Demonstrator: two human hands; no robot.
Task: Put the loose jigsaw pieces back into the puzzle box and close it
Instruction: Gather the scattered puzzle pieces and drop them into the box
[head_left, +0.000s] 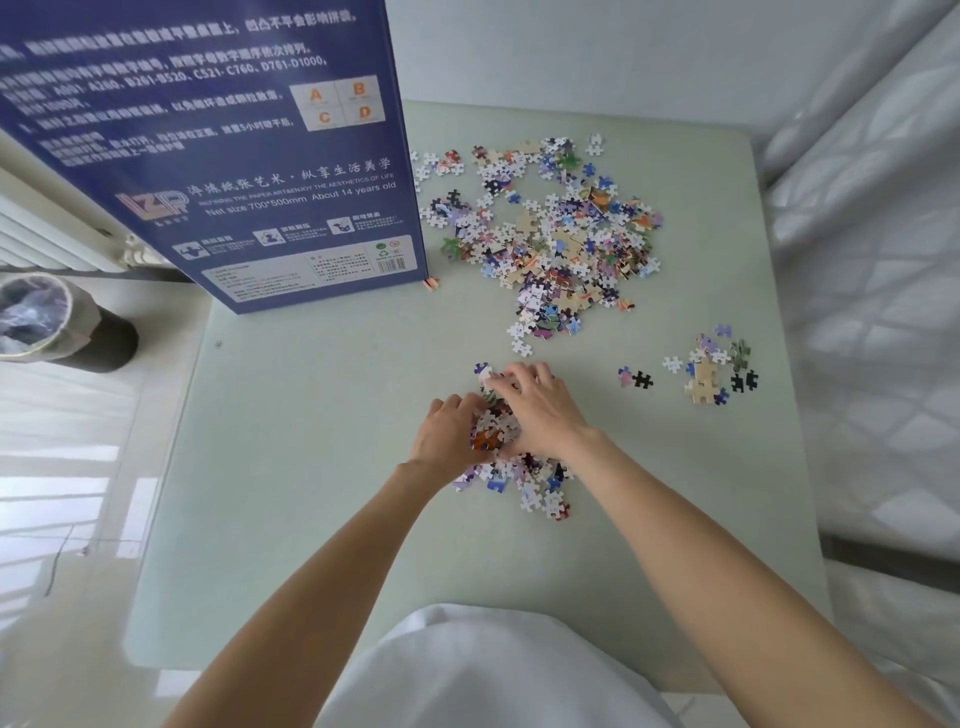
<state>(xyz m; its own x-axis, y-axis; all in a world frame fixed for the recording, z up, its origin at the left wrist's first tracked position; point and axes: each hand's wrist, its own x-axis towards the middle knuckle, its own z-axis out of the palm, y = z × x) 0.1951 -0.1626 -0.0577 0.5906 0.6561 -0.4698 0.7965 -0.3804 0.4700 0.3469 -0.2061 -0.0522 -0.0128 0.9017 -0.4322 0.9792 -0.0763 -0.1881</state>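
Observation:
A small heap of jigsaw pieces (524, 480) lies near the middle of the pale green table (311, 415). My left hand (451, 434) and my right hand (537, 408) cup this heap from both sides, fingers curled around a clump of pieces between them. A large spread of loose pieces (550, 234) covers the far part of the table. A smaller cluster (709, 366) sits at the right. The blue puzzle box (218, 156) stands upright at the far left, its printed back facing me; its opening is hidden.
A single piece (431, 283) lies by the box's corner, and two more pieces (636, 378) lie apart right of my hands. A bin with a plastic liner (47, 322) stands on the floor at left. A white mattress (872, 260) borders the table's right edge.

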